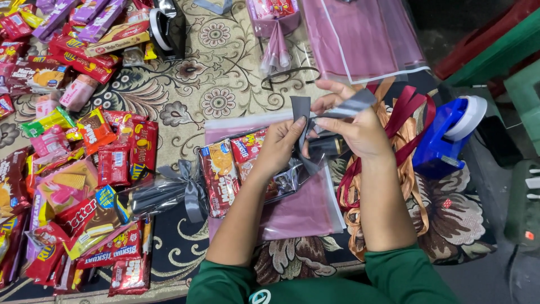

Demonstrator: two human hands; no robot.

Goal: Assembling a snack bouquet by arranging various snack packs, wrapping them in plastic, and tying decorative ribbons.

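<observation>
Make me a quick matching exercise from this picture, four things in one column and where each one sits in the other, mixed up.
Things:
1. grey ribbon
2. blue tape dispenser
3. loose snack packets
4. red and gold ribbons

Places:
A. heaped at the left on the patterned cloth
B. pinched between the left hand and right hand
C. far right, beside the ribbons
D. under the right wrist

Pairs: 1-B, 2-C, 3-A, 4-D

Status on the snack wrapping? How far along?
Done: one clear cellophane snack bundle lies tied with a grey ribbon bow. In hand: left hand and right hand are working a grey ribbon strip over a second cellophane-wrapped biscuit pack on a pink sheet. Left: loose snack packets and coloured ribbons unused.
</observation>
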